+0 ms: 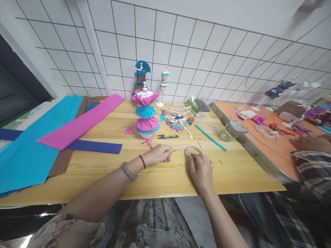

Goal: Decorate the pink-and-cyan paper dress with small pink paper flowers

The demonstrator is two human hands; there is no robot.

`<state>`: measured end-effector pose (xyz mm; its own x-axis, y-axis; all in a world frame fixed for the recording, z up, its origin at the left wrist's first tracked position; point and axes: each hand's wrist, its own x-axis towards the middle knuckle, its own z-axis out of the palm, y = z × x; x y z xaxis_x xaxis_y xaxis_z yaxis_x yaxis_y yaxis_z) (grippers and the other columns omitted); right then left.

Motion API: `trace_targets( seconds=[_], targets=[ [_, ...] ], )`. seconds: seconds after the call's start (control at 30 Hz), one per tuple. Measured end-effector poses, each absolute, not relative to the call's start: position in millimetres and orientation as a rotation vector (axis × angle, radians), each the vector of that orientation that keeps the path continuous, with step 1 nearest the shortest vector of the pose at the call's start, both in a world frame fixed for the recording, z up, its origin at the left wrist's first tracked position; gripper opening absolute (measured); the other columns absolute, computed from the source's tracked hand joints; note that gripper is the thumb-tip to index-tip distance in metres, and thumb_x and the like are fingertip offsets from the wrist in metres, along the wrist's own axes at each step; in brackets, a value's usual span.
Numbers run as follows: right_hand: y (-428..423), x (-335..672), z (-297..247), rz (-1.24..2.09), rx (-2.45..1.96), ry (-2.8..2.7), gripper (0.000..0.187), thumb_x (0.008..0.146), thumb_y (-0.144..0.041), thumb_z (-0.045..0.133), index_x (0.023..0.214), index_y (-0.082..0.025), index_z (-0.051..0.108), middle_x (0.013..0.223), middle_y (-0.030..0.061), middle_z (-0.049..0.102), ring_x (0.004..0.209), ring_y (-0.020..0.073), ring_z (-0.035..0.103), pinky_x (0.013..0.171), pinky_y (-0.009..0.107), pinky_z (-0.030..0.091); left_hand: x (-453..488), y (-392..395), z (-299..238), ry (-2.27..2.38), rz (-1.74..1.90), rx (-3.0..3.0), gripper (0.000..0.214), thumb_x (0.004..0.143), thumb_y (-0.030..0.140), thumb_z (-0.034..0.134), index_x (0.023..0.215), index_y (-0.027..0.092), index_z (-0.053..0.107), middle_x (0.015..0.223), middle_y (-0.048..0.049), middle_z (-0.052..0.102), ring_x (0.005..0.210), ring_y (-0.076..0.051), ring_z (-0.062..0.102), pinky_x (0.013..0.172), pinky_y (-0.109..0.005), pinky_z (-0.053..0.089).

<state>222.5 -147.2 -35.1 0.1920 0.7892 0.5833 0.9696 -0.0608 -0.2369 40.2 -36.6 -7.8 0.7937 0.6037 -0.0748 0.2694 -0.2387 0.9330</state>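
Over the middle of the wooden table, my left hand [161, 153] is closed in a pinch on the end of a thin pale strip [179, 148]. That strip stretches to a narrow ring-shaped roll of tape [196, 149], gripped on edge by the fingers of my right hand [202, 168]. Behind my left hand stands a small dress form in a pink and blue crepe paper dress [147, 117]. Yellow and black thread snips [168, 136] lie between the dress form and my hands. A thin thread or strip [147, 173] trails below my left wrist.
Crepe paper sheets, turquoise [38, 137], pink [85, 120] and dark blue [97, 146], cover the left side. Paper scraps [178, 120], a turquoise strip [210, 137] and a glass jar [225, 135] lie rightward. A neighbour's hand [310, 142] rests over the orange table [274, 151].
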Motion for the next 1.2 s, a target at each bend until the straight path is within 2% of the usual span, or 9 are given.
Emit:
trace_targets(
  seconds=[0.2, 0.37, 0.5, 0.6, 0.7, 0.8, 1.0, 1.2],
  targets=[
    [-149.3, 219.9, -32.8, -0.334, -1.879, -1.638, 0.022, 0.085, -0.029, 0.042, 0.091, -0.019, 0.061, 0.083, 0.0081, 0.064, 0.082, 0.0217, 0.055, 0.074, 0.034, 0.029, 41.0, -30.1, -9.3, 0.679, 0.378, 1.609, 0.034, 0.083, 0.031, 0.040, 0.105, 0.010, 0.056, 0.066, -0.0034, 0.061, 0.048, -0.006, 0.051, 0.043, -0.016, 0.038],
    [-148.3, 219.0, -32.7, -0.319, -1.937, -1.625, 0.020, 0.083, -0.027, 0.045, 0.091, -0.020, 0.062, 0.083, 0.0074, 0.064, 0.081, 0.0223, 0.054, 0.073, 0.035, 0.028, 40.8, -28.5, -8.5, 0.674, 0.432, 1.572, 0.026, 0.077, 0.031, 0.051, 0.090, 0.010, 0.059, 0.066, -0.0030, 0.061, 0.048, -0.006, 0.051, 0.042, -0.016, 0.038],
    [-147.9, 217.4, -31.7, -0.342, -1.978, -1.599, 0.020, 0.081, -0.024, 0.047, 0.096, -0.020, 0.060, 0.086, 0.0080, 0.063, 0.083, 0.0241, 0.053, 0.074, 0.038, 0.031, 42.1, -33.4, -5.9, 0.683, 0.428, 1.523, 0.022, 0.074, 0.032, 0.056, 0.083, 0.012, 0.055, 0.064, -0.0021, 0.061, 0.049, -0.006, 0.052, 0.043, -0.016, 0.039],
    [-149.0, 213.0, -26.7, -0.358, -1.795, -1.678, 0.027, 0.080, -0.024, 0.050, 0.106, -0.020, 0.055, 0.098, 0.0108, 0.060, 0.095, 0.0259, 0.051, 0.081, 0.042, 0.034, 44.6, -39.9, -4.9, 0.665, 0.418, 1.541, 0.019, 0.073, 0.029, 0.056, 0.081, 0.013, 0.051, 0.061, -0.0001, 0.059, 0.048, -0.006, 0.052, 0.044, -0.016, 0.038],
    [-150.3, 208.3, -20.7, -0.239, -1.539, -1.883, 0.032, 0.081, -0.023, 0.050, 0.114, -0.021, 0.050, 0.110, 0.0105, 0.057, 0.108, 0.0254, 0.046, 0.089, 0.044, 0.034, 47.4, -46.6, -6.8, 0.607, 0.427, 1.630, 0.015, 0.073, 0.026, 0.056, 0.078, 0.014, 0.051, 0.058, 0.0017, 0.055, 0.051, -0.007, 0.051, 0.048, -0.018, 0.039],
    [-150.4, 207.4, -17.9, -0.110, -1.437, -1.968, 0.027, 0.084, -0.020, 0.046, 0.110, -0.022, 0.053, 0.105, 0.0084, 0.060, 0.110, 0.0246, 0.045, 0.090, 0.045, 0.035, 48.8, -50.6, -10.5, 0.534, 0.399, 1.688, 0.013, 0.074, 0.025, 0.055, 0.080, 0.014, 0.052, 0.059, 0.0022, 0.055, 0.055, -0.008, 0.052, 0.053, -0.019, 0.039],
    [-148.7, 210.8, -20.7, 0.006, -1.437, -1.966, 0.017, 0.086, -0.019, 0.044, 0.094, -0.021, 0.059, 0.085, 0.0068, 0.063, 0.091, 0.0223, 0.052, 0.081, 0.042, 0.040, 47.7, -49.5, -13.1, 0.496, 0.326, 1.747, 0.017, 0.070, 0.022, 0.058, 0.084, 0.014, 0.051, 0.061, 0.0029, 0.056, 0.054, -0.007, 0.051, 0.051, -0.018, 0.037],
    [-149.2, 209.3, -19.5, 0.054, -1.420, -1.979, 0.015, 0.085, -0.018, 0.044, 0.093, -0.020, 0.057, 0.089, 0.0080, 0.062, 0.093, 0.0227, 0.051, 0.083, 0.042, 0.039, 47.1, -48.4, -7.2, 0.511, 0.312, 1.699, 0.016, 0.076, 0.029, 0.053, 0.082, 0.015, 0.049, 0.059, 0.0019, 0.056, 0.050, -0.008, 0.050, 0.049, -0.019, 0.040]
  ],
)
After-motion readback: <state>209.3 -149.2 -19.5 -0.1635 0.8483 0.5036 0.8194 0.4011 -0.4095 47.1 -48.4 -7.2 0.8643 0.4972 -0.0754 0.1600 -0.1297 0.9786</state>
